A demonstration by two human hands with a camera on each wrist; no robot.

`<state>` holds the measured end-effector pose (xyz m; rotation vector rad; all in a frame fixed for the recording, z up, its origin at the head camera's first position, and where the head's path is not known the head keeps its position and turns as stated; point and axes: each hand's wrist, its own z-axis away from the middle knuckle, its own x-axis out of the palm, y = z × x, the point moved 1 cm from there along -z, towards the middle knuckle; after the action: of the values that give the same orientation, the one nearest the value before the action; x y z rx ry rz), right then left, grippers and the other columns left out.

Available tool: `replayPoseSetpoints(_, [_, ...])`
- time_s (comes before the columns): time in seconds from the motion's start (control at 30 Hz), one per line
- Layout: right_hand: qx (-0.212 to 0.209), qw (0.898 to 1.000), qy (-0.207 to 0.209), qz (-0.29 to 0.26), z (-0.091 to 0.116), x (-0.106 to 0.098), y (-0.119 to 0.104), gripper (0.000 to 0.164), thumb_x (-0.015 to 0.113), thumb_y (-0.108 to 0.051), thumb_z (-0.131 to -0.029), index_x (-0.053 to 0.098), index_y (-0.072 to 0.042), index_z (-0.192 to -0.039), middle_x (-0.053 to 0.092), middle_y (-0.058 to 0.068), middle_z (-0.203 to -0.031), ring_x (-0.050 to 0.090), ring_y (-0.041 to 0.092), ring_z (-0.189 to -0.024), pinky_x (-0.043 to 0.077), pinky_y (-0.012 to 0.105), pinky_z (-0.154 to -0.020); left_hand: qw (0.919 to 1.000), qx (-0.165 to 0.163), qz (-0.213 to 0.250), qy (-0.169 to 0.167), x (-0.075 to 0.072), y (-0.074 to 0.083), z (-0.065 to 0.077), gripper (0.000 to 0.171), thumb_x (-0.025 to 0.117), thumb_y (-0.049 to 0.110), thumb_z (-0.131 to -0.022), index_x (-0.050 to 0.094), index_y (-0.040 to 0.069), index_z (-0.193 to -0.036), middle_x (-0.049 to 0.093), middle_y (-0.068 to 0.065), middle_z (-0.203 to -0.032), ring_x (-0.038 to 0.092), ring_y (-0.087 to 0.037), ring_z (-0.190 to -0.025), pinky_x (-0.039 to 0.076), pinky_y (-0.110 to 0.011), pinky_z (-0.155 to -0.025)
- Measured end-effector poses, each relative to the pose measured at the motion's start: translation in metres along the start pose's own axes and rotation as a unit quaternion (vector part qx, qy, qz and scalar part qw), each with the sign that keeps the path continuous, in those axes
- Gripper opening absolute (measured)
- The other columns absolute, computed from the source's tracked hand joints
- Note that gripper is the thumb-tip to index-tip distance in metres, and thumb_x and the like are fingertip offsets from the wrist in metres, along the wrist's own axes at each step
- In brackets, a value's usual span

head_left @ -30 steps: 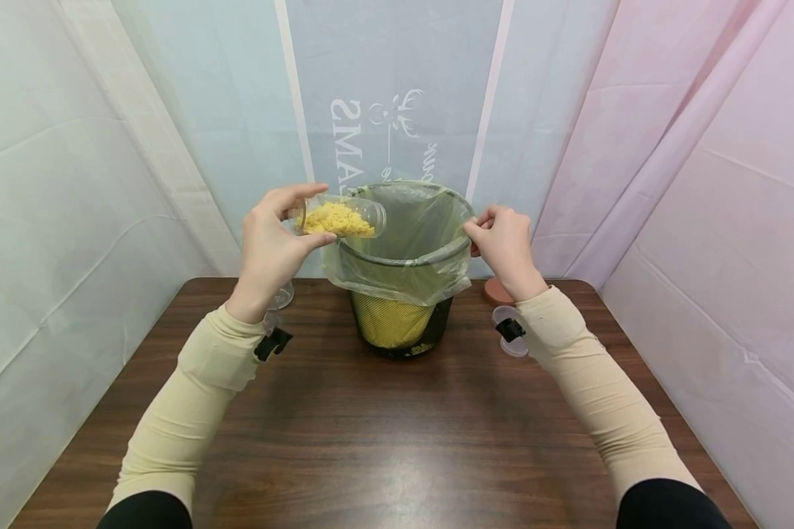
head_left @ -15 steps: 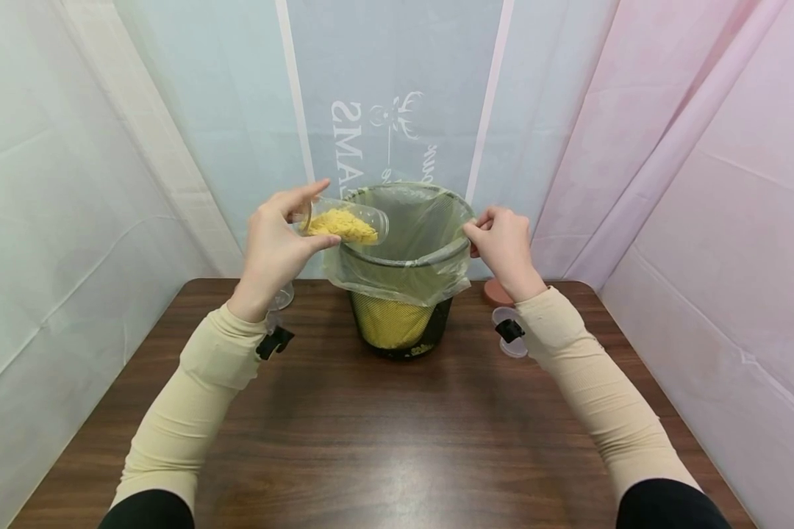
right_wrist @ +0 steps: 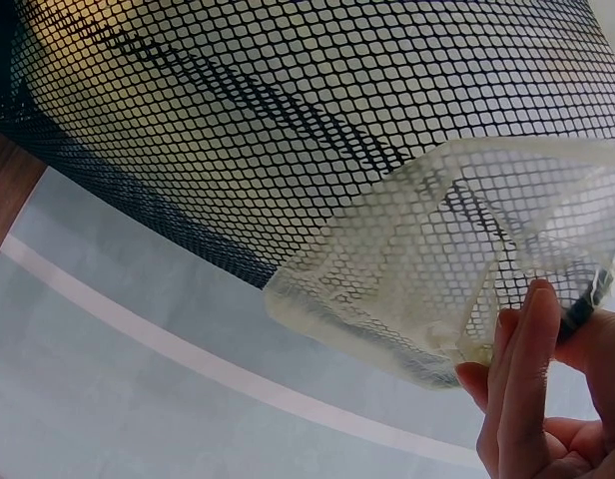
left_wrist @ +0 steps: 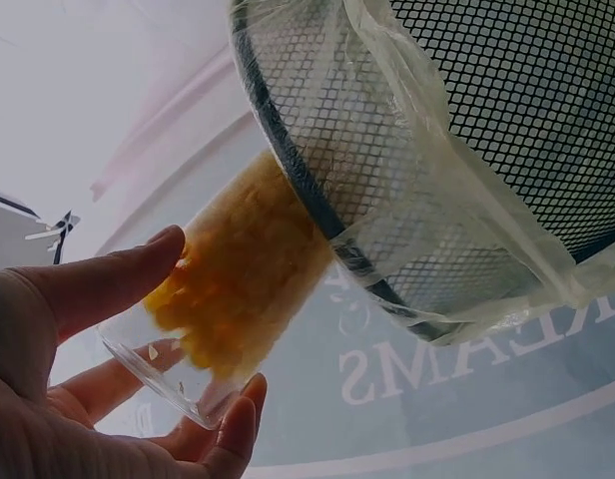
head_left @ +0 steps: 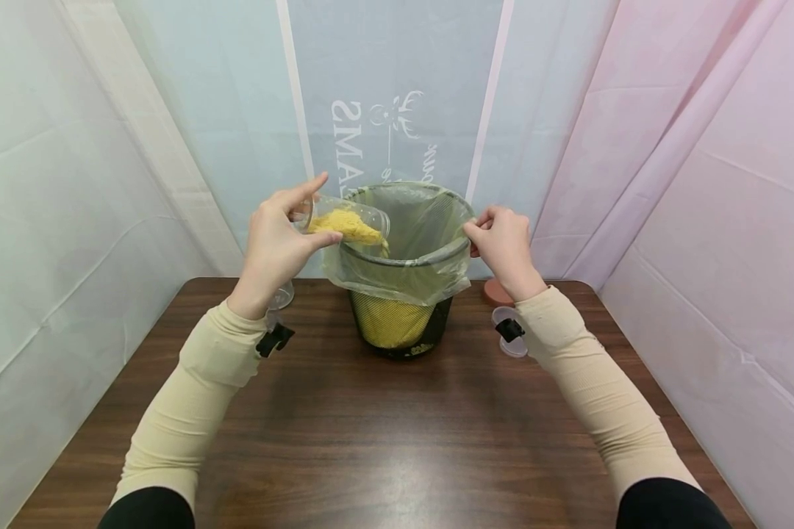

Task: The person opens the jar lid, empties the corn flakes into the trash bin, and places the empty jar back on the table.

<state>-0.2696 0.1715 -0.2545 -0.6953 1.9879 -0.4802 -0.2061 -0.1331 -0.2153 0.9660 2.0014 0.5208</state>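
In the head view my left hand [head_left: 265,246] grips a clear plastic jar [head_left: 370,211] by its base, thumb below and fingers on the far side. The jar lies tipped, mouth down to the right, over the left rim of a black mesh wastebasket [head_left: 437,323]. Yellow crumbly bits [head_left: 347,224] fill its lower side and trickle from the mouth. A pale yellow bin liner [head_left: 403,285] is folded over the basket's rim. My right hand [head_left: 505,246] pinches the liner at the right rim; in the right wrist view its fingers [right_wrist: 527,369] press the plastic there.
A dark wooden table [head_left: 384,426] carries the basket. Behind my right wrist lie a reddish-brown round lid [head_left: 496,292] and clear round lids [head_left: 514,347]. A clear round piece [head_left: 283,295] sits beside my left wrist. Fabric walls [head_left: 556,110] surround the table.
My left hand has tilted the jar's mouth further down and slightly right. Yellow bits have slid toward the mouth and now spill out. My right hand stays at the rim.
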Motion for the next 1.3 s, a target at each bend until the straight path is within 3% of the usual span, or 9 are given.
replayPoseSetpoints(0.53, [0.009, 1.000, 0.000, -0.005, -0.0017, 0.0004, 0.0003, 0.017, 0.055, -0.020, -0.084, 0.065, -0.007, -0.079, 0.069, 0.007, -0.062, 0.060, 0.007, -0.044, 0.046, 0.021, -0.051, 0.9999, -0.003, 0.012, -0.002, -0.0003, 0.0021, -0.0004, 0.078, 0.087, 0.011, -0.065, 0.055, 0.032, -0.133, 0.065, -0.002, -0.111, 0.053, -0.019, -0.092, 0.043, -0.035, -0.083])
replayPoseSetpoints(0.63, [0.008, 1.000, -0.001, -0.006, -0.0017, 0.0002, 0.0002, 0.017, 0.055, -0.020, -0.084, 0.065, -0.007, -0.078, 0.069, 0.007, -0.062, 0.060, 0.007, -0.044, 0.046, 0.021, -0.051, 0.9998, -0.015, 0.016, -0.003, -0.0006, 0.0029, -0.0005, 0.077, 0.087, 0.012, -0.065, 0.052, 0.024, -0.132, 0.065, -0.003, -0.114, 0.055, -0.019, -0.095, 0.043, -0.035, -0.083])
replayPoseSetpoints(0.8, [0.006, 1.000, 0.000, -0.009, -0.0013, -0.0004, 0.0002, 0.017, 0.055, -0.019, -0.084, 0.064, -0.007, -0.078, 0.069, 0.008, -0.062, 0.060, 0.007, -0.044, 0.046, 0.021, -0.051, 0.9994, -0.030, 0.017, 0.002, -0.0001, 0.0035, -0.0011, 0.071, 0.088, 0.017, -0.064, 0.042, 0.012, -0.118, 0.065, -0.005, -0.114, 0.057, -0.020, -0.097, 0.043, -0.034, -0.081])
replayPoseSetpoints(1.3, [0.005, 1.000, -0.001, -0.015, -0.0003, 0.0003, 0.0013, 0.017, 0.054, -0.019, -0.085, 0.064, -0.006, -0.078, 0.068, 0.009, -0.062, 0.061, 0.007, -0.044, 0.046, 0.021, -0.050, 0.9996, -0.020, 0.017, 0.011, 0.0020, 0.0050, -0.0028, 0.063, 0.089, 0.016, -0.063, 0.050, 0.011, -0.112, 0.063, -0.004, -0.118, 0.061, -0.019, -0.096, 0.047, -0.034, -0.084])
